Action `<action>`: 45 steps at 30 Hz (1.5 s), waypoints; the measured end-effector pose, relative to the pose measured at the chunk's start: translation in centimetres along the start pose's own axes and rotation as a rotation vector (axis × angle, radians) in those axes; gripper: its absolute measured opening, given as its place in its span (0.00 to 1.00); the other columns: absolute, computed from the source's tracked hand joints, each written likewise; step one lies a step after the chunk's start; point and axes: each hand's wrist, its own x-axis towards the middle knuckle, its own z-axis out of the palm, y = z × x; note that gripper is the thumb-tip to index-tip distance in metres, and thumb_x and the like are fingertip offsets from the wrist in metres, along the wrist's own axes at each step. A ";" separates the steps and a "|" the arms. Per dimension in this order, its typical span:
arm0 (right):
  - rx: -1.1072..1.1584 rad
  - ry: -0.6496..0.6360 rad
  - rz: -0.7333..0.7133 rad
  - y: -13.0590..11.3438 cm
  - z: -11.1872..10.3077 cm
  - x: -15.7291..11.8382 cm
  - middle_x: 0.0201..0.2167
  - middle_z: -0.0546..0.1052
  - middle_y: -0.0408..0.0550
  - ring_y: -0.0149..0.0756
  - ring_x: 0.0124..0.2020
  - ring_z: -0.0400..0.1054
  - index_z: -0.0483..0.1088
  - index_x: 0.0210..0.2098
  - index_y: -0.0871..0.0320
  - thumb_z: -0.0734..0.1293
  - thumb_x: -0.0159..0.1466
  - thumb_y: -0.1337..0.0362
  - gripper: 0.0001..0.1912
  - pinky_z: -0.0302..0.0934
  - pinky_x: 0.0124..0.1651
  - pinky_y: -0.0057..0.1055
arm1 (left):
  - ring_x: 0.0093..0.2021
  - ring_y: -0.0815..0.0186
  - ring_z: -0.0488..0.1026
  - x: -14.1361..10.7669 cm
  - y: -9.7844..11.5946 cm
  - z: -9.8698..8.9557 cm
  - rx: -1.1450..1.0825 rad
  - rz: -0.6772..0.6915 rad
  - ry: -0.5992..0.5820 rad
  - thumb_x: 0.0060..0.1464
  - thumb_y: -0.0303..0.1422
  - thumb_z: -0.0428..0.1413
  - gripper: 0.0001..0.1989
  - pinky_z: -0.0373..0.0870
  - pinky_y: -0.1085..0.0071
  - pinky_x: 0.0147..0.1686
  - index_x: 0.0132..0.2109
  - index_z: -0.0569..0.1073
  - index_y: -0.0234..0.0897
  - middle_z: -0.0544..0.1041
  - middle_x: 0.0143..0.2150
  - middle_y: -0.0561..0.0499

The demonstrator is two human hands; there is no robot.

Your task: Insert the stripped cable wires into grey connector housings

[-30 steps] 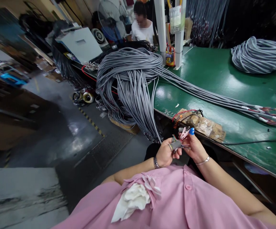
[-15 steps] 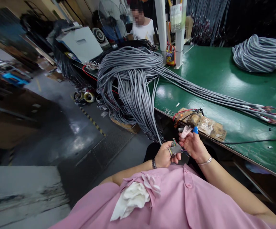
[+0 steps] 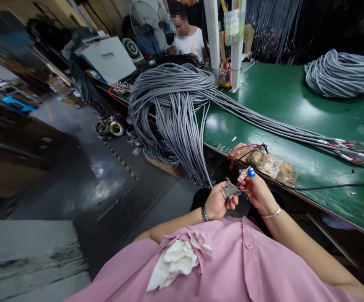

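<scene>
Looks, in the head view, part-way along rather than finished, by judgement. Shows thin coloured wires (image 3: 242,192) already free of any outer jacket between the left grip (image 3: 218,202) and the right grip (image 3: 260,194), with a pink piece (image 3: 242,175) at the fingertips of the right grip. Seems to leave undone at least some green and red tips (image 3: 229,181), sticking out loose just above the left grip, plus darker ends jutting toward the right grip. Cannot tell the number of wires seated in the pink piece, if any: too small, and partly covered by fingers.

Has more grey cable about: a draped bundle (image 3: 175,113) beyond the left grip, with a long tail crossing the green desk (image 3: 282,92) beyond the right grip and ending well to its right in bared wire ends (image 3: 354,153). Includes also a coil (image 3: 339,73), far beyond the right grip.

Curls the left grip closed around the wires, with a grey cover (image 3: 230,191) apparently on the thumb. Pinches the pink piece in the right grip, under a blue cover (image 3: 251,172) on the thumb.

Points the wires mainly rightward out of the left grip, toward the right grip. Tilts the long axis of the pink piece diagonally, from low near the left grip to higher beside the right thumb.
</scene>
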 end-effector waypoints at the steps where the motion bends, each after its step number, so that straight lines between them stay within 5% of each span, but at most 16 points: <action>1: 0.014 0.013 -0.002 -0.1 0.0 0.0 0.24 0.69 0.43 0.28 0.24 0.62 0.70 0.29 0.58 0.73 0.52 0.50 0.18 0.60 0.26 0.25 | 0.14 0.74 0.63 0.1 0.0 0.0 -0.007 -0.003 0.000 0.49 0.39 0.59 0.14 0.51 0.78 0.13 0.30 0.66 0.33 0.72 0.20 0.52; 10: 0.091 -0.004 0.011 0.0 -0.1 0.0 0.35 0.77 0.47 0.29 0.29 0.67 0.75 0.37 0.57 0.74 0.53 0.54 0.16 0.63 0.29 0.24 | 0.13 0.74 0.63 0.5 -0.3 0.0 -0.005 -0.056 0.008 0.47 0.40 0.59 0.15 0.51 0.78 0.13 0.30 0.64 0.34 0.72 0.19 0.52; 22: 0.134 -0.164 0.134 -0.2 -0.4 -0.2 0.34 0.75 0.49 0.29 0.28 0.67 0.74 0.36 0.58 0.63 0.59 0.41 0.25 0.65 0.30 0.26 | 0.12 0.73 0.63 -0.8 -0.1 0.0 0.017 -0.049 -0.016 0.45 0.40 0.61 0.15 0.51 0.79 0.11 0.29 0.66 0.33 0.72 0.18 0.51; 27: 0.031 -0.099 0.022 -0.2 -0.3 -0.3 0.32 0.75 0.48 0.29 0.29 0.67 0.74 0.35 0.58 0.68 0.59 0.50 0.16 0.63 0.30 0.24 | 0.13 0.74 0.63 -0.8 -0.2 0.2 0.003 0.018 0.041 0.47 0.39 0.60 0.14 0.51 0.79 0.13 0.29 0.66 0.33 0.72 0.19 0.52; 33: 0.039 -0.081 0.025 -0.2 -0.1 -0.3 0.30 0.75 0.47 0.30 0.28 0.66 0.74 0.34 0.58 0.69 0.58 0.51 0.16 0.62 0.29 0.25 | 0.14 0.74 0.64 -0.1 -0.4 0.6 -0.033 0.049 0.082 0.49 0.38 0.59 0.13 0.49 0.80 0.14 0.31 0.65 0.33 0.72 0.20 0.52; 45: 0.130 -0.043 0.030 0.3 -0.5 -0.1 0.42 0.78 0.47 0.31 0.37 0.70 0.74 0.39 0.55 0.70 0.58 0.55 0.13 0.65 0.38 0.27 | 0.14 0.74 0.64 0.0 -0.7 0.2 0.002 -0.002 0.099 0.48 0.39 0.59 0.14 0.49 0.79 0.14 0.29 0.64 0.34 0.73 0.20 0.51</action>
